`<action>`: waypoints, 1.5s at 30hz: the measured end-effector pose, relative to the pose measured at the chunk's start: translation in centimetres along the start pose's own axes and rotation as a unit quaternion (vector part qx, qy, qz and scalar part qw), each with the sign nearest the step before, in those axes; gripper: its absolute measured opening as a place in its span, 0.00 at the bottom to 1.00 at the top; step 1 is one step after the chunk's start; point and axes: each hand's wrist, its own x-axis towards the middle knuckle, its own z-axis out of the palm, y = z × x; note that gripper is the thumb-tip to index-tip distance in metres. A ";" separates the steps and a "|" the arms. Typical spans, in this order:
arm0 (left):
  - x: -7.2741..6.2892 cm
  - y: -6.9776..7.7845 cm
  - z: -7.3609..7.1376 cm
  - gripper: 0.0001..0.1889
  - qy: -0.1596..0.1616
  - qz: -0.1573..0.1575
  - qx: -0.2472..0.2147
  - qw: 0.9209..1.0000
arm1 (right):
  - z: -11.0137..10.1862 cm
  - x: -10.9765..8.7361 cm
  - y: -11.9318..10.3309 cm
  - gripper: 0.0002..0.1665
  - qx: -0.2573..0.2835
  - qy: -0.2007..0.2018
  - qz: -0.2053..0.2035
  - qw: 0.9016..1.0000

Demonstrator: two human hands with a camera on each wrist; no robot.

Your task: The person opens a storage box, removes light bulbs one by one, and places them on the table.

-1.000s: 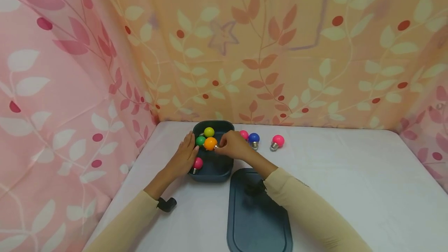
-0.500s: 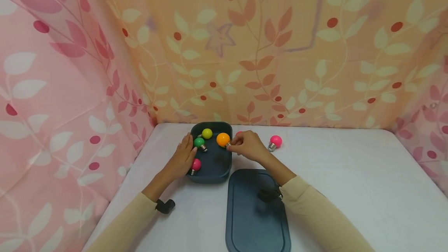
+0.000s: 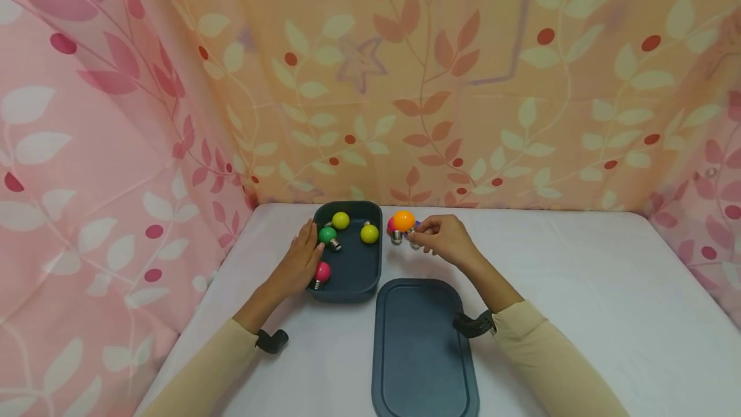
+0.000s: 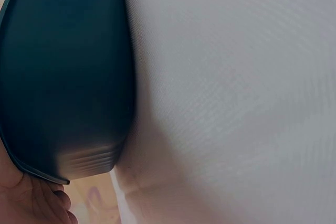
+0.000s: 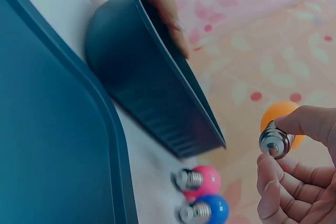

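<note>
Pinching: right hand (image 3: 444,237), thumb and fingertips on the metal screw base of one orange light bulb (image 3: 404,221), held just right of the container's far half; in the head view its globe partly covers two other bulbs. Left hand (image 3: 300,260): fingers straight and together, resting along the container's left rim.

Landmark item: one deep, dark blue-grey plastic container (image 3: 350,278), corners rounded, outer wall ribbed, standing upright on the surface (image 3: 579,288), which is white.

Contents of container, four light bulbs:
- one yellow bulb (image 3: 340,220), near the far wall;
- one green bulb (image 3: 327,235), by the left wall;
- second yellow bulb (image 3: 369,233), by the right wall;
- one pink bulb (image 3: 322,271), by the left wall, toward the near corner.

Right of container, far end: second pink bulb (image 5: 209,179) and one blue bulb (image 5: 218,209), lying side by side.

Near right corner of container: one matching flat lid (image 3: 425,352), lying just beside it and reaching toward the person.

Beyond container: one leaf-patterned curtain (image 3: 428,82), orange-toned, with purple drawn marks.
</note>
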 end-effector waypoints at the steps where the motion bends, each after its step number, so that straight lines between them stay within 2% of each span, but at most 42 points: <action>1: 0.0 0.0 0.0 0.34 0.000 0.001 -0.001 1.000 | -0.3 -0.1 0.3 0.18 0.002 0.004 0.002 1.000; 8: -0.1 -0.2 0.1 0.39 0.003 0.009 0.003 1.000 | -2.1 -0.8 2.3 0.20 0.008 0.028 0.023 0.999; 16: 0.0 0.1 -0.2 0.36 -0.008 0.000 0.005 1.000 | -4.3 -1.2 4.8 0.25 0.007 0.060 0.070 0.996; 23: 0.0 0.2 -0.4 0.36 -0.018 -0.005 0.008 1.000 | -6.0 -1.4 6.6 0.30 0.011 0.075 0.128 0.989; 28: 0.0 0.2 -0.3 0.36 -0.013 -0.002 0.011 1.000 | -6.9 -1.1 8.1 0.30 0.011 0.091 0.149 0.985; 34: 0.2 0.0 -0.1 0.34 -0.010 0.001 0.008 1.000 | -7.5 -1.0 9.7 0.31 0.014 0.104 0.178 0.978; 37: 0.2 0.0 0.0 0.34 -0.011 -0.001 0.006 1.000 | -7.6 -1.0 10.2 0.31 0.026 0.103 0.181 0.978; 41: 0.1 0.0 0.0 0.34 -0.007 -0.005 0.004 1.000 | -7.5 -0.7 10.6 0.30 0.033 0.100 0.184 0.977; 45: 0.2 -0.1 0.1 0.34 -0.004 -0.006 0.006 1.000 | -7.3 -0.1 10.7 0.30 0.019 0.095 0.204 0.974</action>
